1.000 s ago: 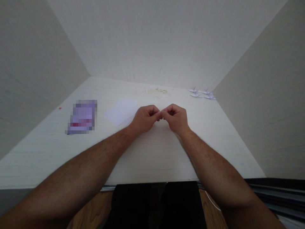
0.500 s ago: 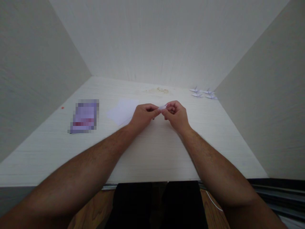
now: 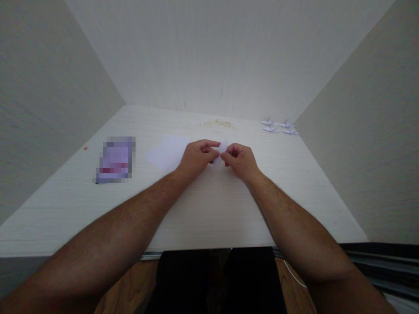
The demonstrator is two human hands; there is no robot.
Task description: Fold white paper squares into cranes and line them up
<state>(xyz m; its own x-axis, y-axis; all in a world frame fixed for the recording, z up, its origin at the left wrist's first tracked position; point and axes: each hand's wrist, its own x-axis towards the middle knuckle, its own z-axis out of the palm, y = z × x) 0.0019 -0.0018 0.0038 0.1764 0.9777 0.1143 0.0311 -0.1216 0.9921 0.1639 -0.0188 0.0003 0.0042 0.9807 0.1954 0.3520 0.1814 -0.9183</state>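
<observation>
Between my two hands is a small folded piece of white paper (image 3: pixel 224 146), held a little above the white table. My left hand (image 3: pixel 200 155) pinches its left side, thumb below and index finger stretched along the upper part. On the other side my right hand (image 3: pixel 240 159) grips the paper between thumb and curled fingers. The paper stands upright and slanted, its lower tip showing below the thumbs. Its exact fold is too small to make out. White paper sheets (image 3: pixel 168 150) lie flat just left of my left hand, partly behind it.
Several folded white paper cranes (image 3: pixel 279 126) stand at the back right corner. A blurred purple packet (image 3: pixel 116 159) lies on the left of the table (image 3: pixel 212 209), with a small red spot (image 3: pixel 85 148) beyond it. Walls enclose the back and both sides.
The folded paper has turned from lying nearly level to standing upright between my fingers. My left index finger has straightened, and my right hand has shifted slightly down.
</observation>
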